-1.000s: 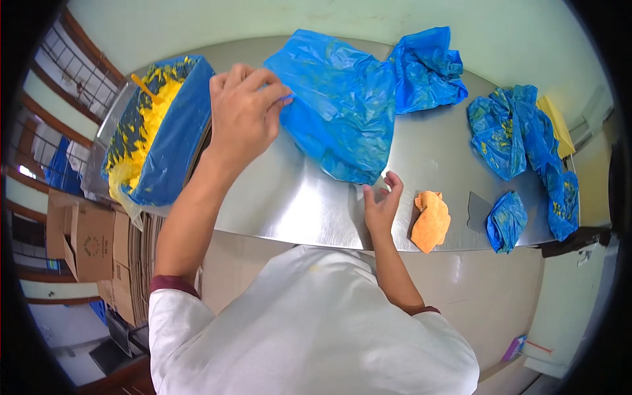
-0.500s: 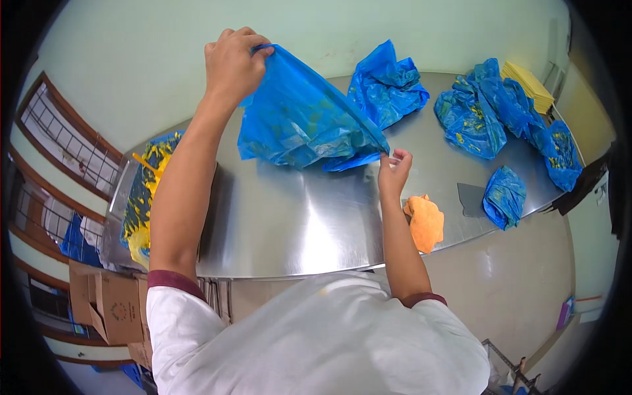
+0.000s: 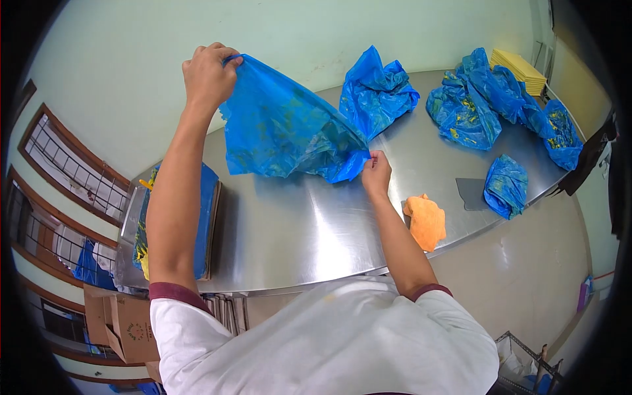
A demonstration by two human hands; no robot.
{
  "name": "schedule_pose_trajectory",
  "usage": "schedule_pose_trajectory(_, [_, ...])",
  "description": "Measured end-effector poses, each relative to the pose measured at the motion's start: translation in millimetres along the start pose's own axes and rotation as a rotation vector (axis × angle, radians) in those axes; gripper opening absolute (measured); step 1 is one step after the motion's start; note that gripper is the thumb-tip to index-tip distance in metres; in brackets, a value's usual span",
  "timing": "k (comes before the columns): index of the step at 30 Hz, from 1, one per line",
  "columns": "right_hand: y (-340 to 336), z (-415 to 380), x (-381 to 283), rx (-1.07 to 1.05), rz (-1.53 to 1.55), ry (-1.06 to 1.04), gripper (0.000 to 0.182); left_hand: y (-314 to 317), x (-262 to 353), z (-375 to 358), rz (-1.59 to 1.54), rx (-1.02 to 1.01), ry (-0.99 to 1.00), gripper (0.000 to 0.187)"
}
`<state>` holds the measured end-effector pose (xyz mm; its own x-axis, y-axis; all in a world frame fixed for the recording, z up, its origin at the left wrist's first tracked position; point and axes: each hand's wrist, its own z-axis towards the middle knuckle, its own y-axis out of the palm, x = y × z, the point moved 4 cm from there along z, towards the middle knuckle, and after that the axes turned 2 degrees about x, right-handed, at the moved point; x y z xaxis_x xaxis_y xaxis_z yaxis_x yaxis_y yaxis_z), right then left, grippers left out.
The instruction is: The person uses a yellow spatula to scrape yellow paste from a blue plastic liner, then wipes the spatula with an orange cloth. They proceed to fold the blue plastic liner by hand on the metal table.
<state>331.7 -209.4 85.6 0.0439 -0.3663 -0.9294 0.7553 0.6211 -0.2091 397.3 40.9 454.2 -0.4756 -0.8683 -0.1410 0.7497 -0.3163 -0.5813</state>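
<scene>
A blue plastic bag (image 3: 283, 125) with green-yellow smears inside hangs stretched between my two hands, over a steel table (image 3: 296, 230). My left hand (image 3: 212, 74) is raised and pinches the bag's upper left corner. Lower down, my right hand (image 3: 376, 172) grips the opposite corner near the table surface. Just behind the bag's right end lies a crumpled blue bag (image 3: 376, 92). An orange cloth (image 3: 425, 222) rests near the table's front edge, to the right of my right forearm.
Crumpled, yellow-smeared blue bags (image 3: 464, 112) lie at the back right by a yellow stack (image 3: 519, 69). A small blue bundle (image 3: 506, 186) sits beside a dark flat scraper (image 3: 470, 194). At left stands a blue-lined box (image 3: 207, 217); a cardboard carton (image 3: 135, 326) is below.
The bag and my left hand have moved left. My right hand has shifted slightly left and down, its fingers now closed on the bag's corner. The blue side of the box shows more.
</scene>
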Motion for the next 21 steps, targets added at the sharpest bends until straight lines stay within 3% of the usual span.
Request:
schedule_pose_trajectory(5, [-21.4, 0.4, -8.2, 0.150, -0.050, -0.185, 0.018, -2.1, -3.3, -8.3, -0.008, -0.085, -0.070, 0.015])
schedule_pose_trajectory(8, [-13.0, -8.6, -1.0, 0.284, 0.144, 0.005, 0.026, 0.6, 1.8, -15.0, -0.033, -0.045, -0.030, 0.013])
schedule_pose_trajectory(14, [0.5, -13.9, 43.9, -0.080, 0.065, 0.158, 0.017, -10.5, 5.6, -17.9, 0.036, -0.008, 0.005, 0.011])
schedule_pose_trajectory(15, [-5.2, -14.0, 47.0, -0.113, -0.052, 0.102, 0.011, -14.0, 3.3, -17.4, 0.062, 0.000, 0.012, 0.011])
schedule_pose_trajectory(18, [-25.1, -16.9, 47.7, -0.233, -0.188, 0.003, 0.017, -7.6, -1.9, -25.6, 0.046, -0.012, 0.019, 0.011])
schedule_pose_trajectory(21, [-39.4, -26.4, 48.4, -0.159, -0.242, -0.041, 0.025, 0.0, -3.9, -33.1, 0.009, -0.015, 0.031, 0.010])
